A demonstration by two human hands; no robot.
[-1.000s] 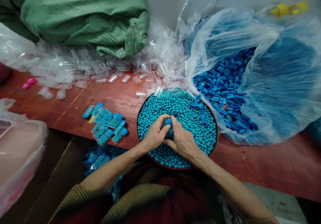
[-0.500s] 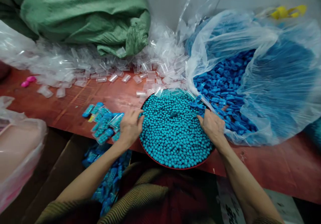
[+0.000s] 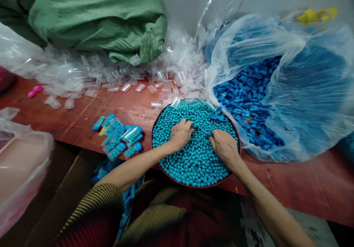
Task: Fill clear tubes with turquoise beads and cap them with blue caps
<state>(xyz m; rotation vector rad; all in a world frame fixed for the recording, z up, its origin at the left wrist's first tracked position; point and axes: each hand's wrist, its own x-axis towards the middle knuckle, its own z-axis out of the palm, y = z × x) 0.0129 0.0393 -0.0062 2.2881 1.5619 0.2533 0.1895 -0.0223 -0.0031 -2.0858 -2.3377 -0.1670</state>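
1. Teal beads (image 3: 193, 162) fill a round red-rimmed tray (image 3: 177, 178) at lower centre of the frame, on the front edge of a red-brown table (image 3: 304, 180).
2. Left hand (image 3: 180, 133) lies palm-down on the beads in the upper middle of the tray, fingers curled down and close together, tips dug into the beads; can't tell if anything is pinched under them.
3. Right hand (image 3: 224, 146) rests palm-down on the beads just right of the left hand, fingers bent and pointing toward it; a small blue piece shows at its fingertips (image 3: 212, 136), whether it is pinched or only touched I can't tell.
4. The two hands are near each other, tips almost meeting, not clearly touching.
5. Blue caps (image 3: 243, 92) are heaped in a clear plastic bag (image 3: 304, 92) at right of the frame; its open mouth touches the tray's upper right rim, with a few caps spilled onto the beads.
6. Clear empty vials (image 3: 166, 81) are piled across the upper middle, reaching the tray's top rim.
7. Filled capped vials (image 3: 121, 136) lie in a small cluster left of the tray, close but apart from it.
8. Green sack (image 3: 94, 18) at upper left, behind the vials.
9. Pink plastic bag (image 3: 22, 166) at lower left edge.
10. Striped sleeve (image 3: 91, 217) at the bottom, on the left arm.
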